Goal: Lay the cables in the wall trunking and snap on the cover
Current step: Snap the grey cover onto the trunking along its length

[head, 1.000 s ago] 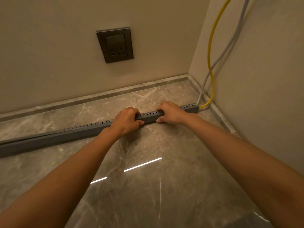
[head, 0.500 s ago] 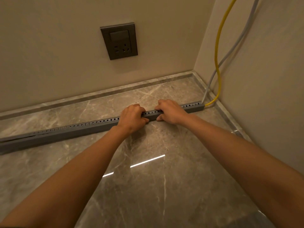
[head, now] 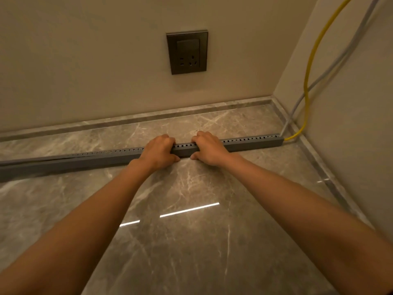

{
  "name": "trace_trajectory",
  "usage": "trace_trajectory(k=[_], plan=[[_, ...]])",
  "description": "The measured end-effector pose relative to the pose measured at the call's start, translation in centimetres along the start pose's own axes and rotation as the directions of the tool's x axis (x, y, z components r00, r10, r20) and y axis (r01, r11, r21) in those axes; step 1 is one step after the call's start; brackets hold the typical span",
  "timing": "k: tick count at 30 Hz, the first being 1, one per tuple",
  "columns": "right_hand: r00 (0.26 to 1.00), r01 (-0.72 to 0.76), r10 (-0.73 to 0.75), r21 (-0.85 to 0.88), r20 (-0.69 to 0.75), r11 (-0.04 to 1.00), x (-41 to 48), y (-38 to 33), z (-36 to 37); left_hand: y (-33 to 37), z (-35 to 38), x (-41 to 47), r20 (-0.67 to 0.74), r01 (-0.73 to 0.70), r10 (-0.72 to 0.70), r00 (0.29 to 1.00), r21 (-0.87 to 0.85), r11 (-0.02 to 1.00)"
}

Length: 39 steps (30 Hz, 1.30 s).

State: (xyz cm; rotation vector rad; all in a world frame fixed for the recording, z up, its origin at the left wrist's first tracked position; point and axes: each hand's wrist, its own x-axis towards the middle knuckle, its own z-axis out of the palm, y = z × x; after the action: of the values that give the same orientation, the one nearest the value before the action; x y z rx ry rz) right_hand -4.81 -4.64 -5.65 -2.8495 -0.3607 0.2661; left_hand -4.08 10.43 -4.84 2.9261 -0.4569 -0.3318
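Observation:
A long grey slotted trunking (head: 251, 143) lies across the marble floor, running from the left edge to the right wall. My left hand (head: 158, 152) grips it near the middle, fingers curled over its top and thumb on the front. My right hand (head: 209, 149) grips it just to the right in the same way. A yellow cable (head: 308, 81) and a grey cable (head: 331, 67) come down the right wall and enter the trunking's right end. At the far left the cover (head: 42, 160) sits slightly raised off the trunking.
A dark wall socket (head: 187, 52) is set in the back wall above the hands. A marble skirting (head: 127, 121) runs along both walls. The glossy floor (head: 191, 241) in front reflects a strip of light.
Both hands have slid left along the trunking, away from its right end, staying side by side. The camera view shifted left too.

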Motion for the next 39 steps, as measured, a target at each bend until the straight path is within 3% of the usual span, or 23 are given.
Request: trace_trajectory(k=[8,14,20,25,34,39], plan=[[0.999,0.042,-0.043,-0.104,-0.006,0.994,-0.3,1.0,-0.8,1.5,0.3,0.6,-0.037,-0.047,0.049,0.998,0.059,0.997],[0.999,-0.011,0.012,-0.034,0.042,0.999,-0.3,1.6,-1.3,1.1,0.4,0.4,-0.051,-0.048,0.042,0.998,-0.125,0.991],[0.997,0.02,-0.029,0.112,0.078,0.994,0.8,-0.7,-0.7,-2.2,-0.2,-0.8,-0.075,0.096,-0.116,0.99,-0.238,0.967],[0.999,0.051,-0.05,0.113,-0.011,0.992,0.7,-1.5,0.6,-1.7,0.0,-1.1,-0.112,0.133,-0.165,0.98,-0.25,0.959],[0.997,0.07,-0.067,0.102,-0.028,0.992,1.2,-1.3,0.2,-1.5,-0.4,-1.0,-0.122,0.123,-0.154,0.981,-0.229,0.966],[0.999,0.052,-0.053,0.068,0.012,0.996,1.6,-2.4,0.0,-3.1,-1.1,-1.3,-0.038,0.047,-0.057,0.998,-0.234,0.971]])
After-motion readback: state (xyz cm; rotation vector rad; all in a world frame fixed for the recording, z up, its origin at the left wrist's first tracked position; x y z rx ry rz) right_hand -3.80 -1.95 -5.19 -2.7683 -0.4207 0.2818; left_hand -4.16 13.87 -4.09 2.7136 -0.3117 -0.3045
